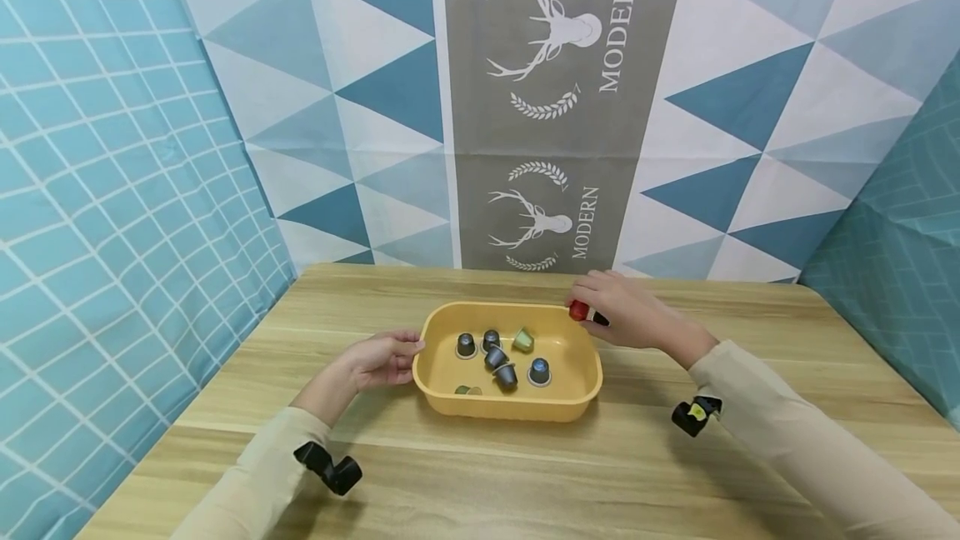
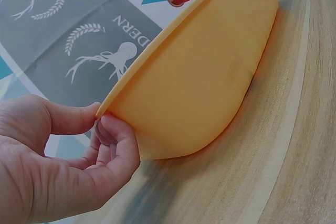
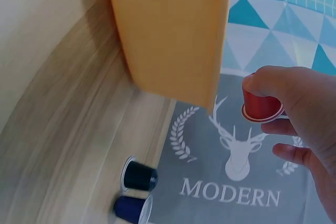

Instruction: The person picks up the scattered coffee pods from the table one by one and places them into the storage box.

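A yellow plastic bin [image 1: 506, 408] stands on the table, with several coffee capsules inside. Dark capsules [image 1: 506, 376], a blue-topped one [image 1: 539, 371] and a green one [image 1: 523, 341] lie spread over its floor. My left hand [image 1: 386, 359] pinches the bin's left rim, thumb on top and curled fingers below, as the left wrist view shows. Over the bin's back right corner, my right hand [image 1: 626, 312] holds a red coffee capsule [image 3: 260, 103] between thumb and fingers, above rim height. Part of that capsule is hidden by the thumb in the right wrist view.
Two dark capsules, one blackish green [image 3: 139, 176] and one navy [image 3: 131, 209], lie on the wooden table [image 1: 480, 482] beside the bin, below the right hand. A patterned cloth [image 1: 375, 107] hangs behind the table, with blue tiled-print cloth [image 1: 112, 190] at the left.
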A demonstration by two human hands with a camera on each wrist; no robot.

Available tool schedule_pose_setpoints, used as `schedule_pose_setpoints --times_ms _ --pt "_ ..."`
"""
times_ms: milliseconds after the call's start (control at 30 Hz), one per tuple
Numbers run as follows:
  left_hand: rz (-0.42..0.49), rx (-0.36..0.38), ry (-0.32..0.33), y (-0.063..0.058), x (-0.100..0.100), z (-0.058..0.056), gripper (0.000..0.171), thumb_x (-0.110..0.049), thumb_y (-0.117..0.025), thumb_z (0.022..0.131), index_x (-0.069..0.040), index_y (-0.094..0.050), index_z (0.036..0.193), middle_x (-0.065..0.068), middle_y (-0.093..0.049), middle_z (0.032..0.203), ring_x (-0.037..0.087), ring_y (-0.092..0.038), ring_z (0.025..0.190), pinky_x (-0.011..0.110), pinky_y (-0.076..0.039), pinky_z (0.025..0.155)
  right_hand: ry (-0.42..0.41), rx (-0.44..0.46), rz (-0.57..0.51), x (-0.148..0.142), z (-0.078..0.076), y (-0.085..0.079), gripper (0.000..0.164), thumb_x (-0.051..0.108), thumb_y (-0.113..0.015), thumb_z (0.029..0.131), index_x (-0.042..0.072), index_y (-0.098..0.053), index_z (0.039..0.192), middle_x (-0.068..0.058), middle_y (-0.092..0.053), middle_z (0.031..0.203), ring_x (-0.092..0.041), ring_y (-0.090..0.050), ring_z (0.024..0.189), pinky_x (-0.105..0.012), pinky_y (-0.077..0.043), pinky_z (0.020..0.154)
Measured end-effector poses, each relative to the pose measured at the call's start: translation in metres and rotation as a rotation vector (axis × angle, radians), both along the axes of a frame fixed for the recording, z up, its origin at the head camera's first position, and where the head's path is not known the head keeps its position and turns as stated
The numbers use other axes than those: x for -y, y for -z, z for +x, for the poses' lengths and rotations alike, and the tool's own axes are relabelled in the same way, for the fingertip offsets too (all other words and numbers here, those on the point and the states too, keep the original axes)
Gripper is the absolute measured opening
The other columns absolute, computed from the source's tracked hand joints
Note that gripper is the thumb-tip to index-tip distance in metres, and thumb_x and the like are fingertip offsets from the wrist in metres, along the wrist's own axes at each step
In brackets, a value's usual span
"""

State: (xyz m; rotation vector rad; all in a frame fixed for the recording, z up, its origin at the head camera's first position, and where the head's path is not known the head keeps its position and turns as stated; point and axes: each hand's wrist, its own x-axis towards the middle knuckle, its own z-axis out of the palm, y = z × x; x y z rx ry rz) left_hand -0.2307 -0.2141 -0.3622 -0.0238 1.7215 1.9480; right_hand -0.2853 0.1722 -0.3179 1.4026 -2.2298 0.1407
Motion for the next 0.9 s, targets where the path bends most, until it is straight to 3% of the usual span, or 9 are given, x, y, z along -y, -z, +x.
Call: schedule_pose_setpoints --times_ms 400,667,900 --pt "-0.001 -0.008 -0.009 0.002 0.001 0.0 0.013 -0.008 -0.042 0.101 -0.004 -0.046 0.112 -0.003 -0.061 0.082 0.005 -0.06 0.076 0.02 -0.053 0.07 -0.036 -0.02 0.05 0.032 0.004 -0.013 0.03 0.014 -0.078 0.076 0.012 -0.064 0.103 0.002 -0.063 0.095 -0.015 -0.054 0.087 -0.033 -0.048 0.077" --pt "-0.007 0.0 -0.009 0.001 -0.002 0.0 0.014 -0.007 -0.042 0.101 -0.002 -0.045 0.113 -0.002 -0.062 0.082 0.006 -0.061 0.077 0.02 -0.053 0.071 -0.083 -0.009 0.062 0.049 0.007 -0.012 0.024 0.016 -0.075 0.079 0.015 -0.064 0.1 0.004 -0.062 0.095 -0.013 -0.054 0.089 -0.03 -0.046 0.077" --pt "-0.009 0.002 -0.014 0.001 -0.003 0.001 0.013 -0.007 -0.043 0.1 -0.003 -0.045 0.113 -0.003 -0.061 0.082 0.006 -0.06 0.076 0.02 -0.053 0.071 -0.14 0.02 0.073 0.061 0.007 -0.01 0.024 0.015 -0.075 0.08 0.014 -0.063 0.101 0.001 -0.064 0.098 -0.015 -0.058 0.095 -0.034 -0.05 0.085"
